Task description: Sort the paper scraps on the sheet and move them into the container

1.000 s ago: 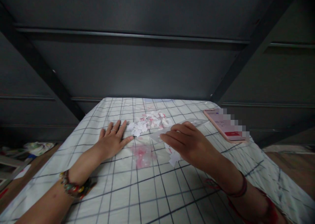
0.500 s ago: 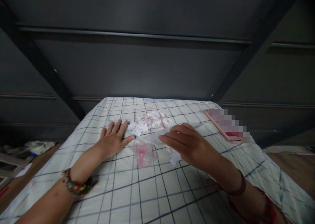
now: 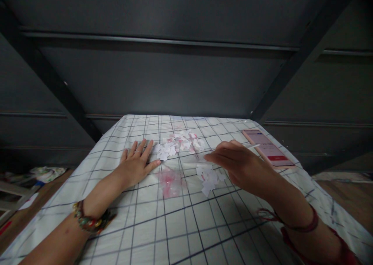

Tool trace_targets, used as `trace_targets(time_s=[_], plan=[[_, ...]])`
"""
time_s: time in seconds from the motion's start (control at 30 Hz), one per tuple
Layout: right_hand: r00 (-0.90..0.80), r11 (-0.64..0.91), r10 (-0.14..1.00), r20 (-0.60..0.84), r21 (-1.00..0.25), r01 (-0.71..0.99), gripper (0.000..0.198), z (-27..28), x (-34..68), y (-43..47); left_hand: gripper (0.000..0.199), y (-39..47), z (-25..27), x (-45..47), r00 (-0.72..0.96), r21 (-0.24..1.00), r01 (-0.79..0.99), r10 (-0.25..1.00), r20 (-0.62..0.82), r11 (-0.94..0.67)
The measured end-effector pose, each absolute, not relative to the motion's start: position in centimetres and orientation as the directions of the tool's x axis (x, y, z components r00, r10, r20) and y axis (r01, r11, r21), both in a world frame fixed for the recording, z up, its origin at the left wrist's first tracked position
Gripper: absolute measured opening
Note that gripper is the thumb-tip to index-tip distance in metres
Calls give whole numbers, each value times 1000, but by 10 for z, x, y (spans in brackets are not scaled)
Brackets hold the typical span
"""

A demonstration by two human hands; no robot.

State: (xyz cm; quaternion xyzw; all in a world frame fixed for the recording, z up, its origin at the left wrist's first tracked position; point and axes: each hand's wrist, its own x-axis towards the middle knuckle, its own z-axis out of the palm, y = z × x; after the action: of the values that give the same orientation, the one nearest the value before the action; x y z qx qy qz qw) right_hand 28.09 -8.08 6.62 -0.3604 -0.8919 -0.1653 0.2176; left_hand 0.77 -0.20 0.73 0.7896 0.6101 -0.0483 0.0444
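My left hand lies flat on the checked cloth with its fingers spread, holding nothing. Just beyond its fingertips is a larger heap of torn white and pink paper scraps. Pinched in my right hand is a thin, translucent ruler-like strip; its pale end sticks out behind the knuckles and the rest is blurred. Beneath and left of that hand lies a smaller group of white scraps. A clear plastic packet with pink on it rests between my hands.
A phone with a pink edge lies at the right side of the cloth-covered surface. Dark panels stand behind it. On the floor at the left are a white frame and some cloth-like items.
My right hand has moved to the right with the strip, which has turned, and the smaller group of scraps shows more fully. My left hand stays almost in place.
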Motion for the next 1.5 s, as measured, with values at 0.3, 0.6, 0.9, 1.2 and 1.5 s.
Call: trace_targets(time_s=[0.3,0.6,0.9,1.2,1.5], plan=[[-643,675,545,538,173,717,38,66,281,-81,71,-3,8,12,378,33,926,924,-52,-376],[-518,546,680,519,113,830,50,61,297,-67,42,-10,19,20,798,92,596,601,45,-798],[-495,542,744,449,28,840,46,67,308,-71,41,-11,22,22,821,80,569,571,8,-819],[-538,564,709,456,91,821,44,69,301,-72,42,-11,22,23,793,52,609,609,-21,-791],[-603,638,637,481,109,762,45,70,295,-79,43,-7,22,20,793,20,608,608,29,-794]])
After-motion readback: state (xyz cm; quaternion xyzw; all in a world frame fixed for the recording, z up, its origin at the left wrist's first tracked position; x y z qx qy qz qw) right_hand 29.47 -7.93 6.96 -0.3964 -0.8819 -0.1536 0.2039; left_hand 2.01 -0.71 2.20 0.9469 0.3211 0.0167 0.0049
